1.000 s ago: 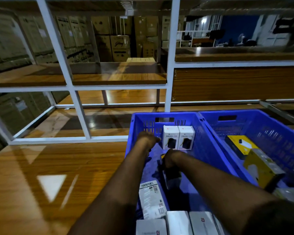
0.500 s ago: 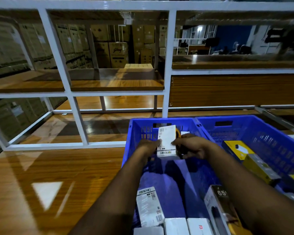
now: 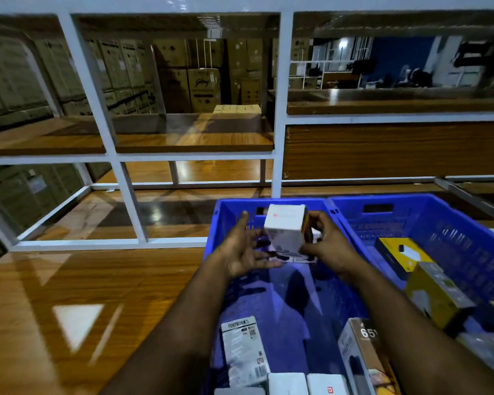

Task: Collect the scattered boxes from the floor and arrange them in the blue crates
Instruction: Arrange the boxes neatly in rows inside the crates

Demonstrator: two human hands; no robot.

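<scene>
Two blue crates (image 3: 334,203) side by side below white shelving (image 3: 278,109), white box (image 3: 285,228) above left crate, right hand (image 3: 330,246) fingers clamped on it, left hand (image 3: 244,252) fingers spread, yellow boxes (image 3: 405,256) rightward.

Right hand (image 3: 327,246) holds white box (image 3: 285,226) over blue crate (image 3: 220,220); left hand (image 3: 244,249) open

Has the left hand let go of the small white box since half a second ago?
Yes. The left hand now lies open, left of the small white cardboard box, above the blue plastic crate.
</scene>
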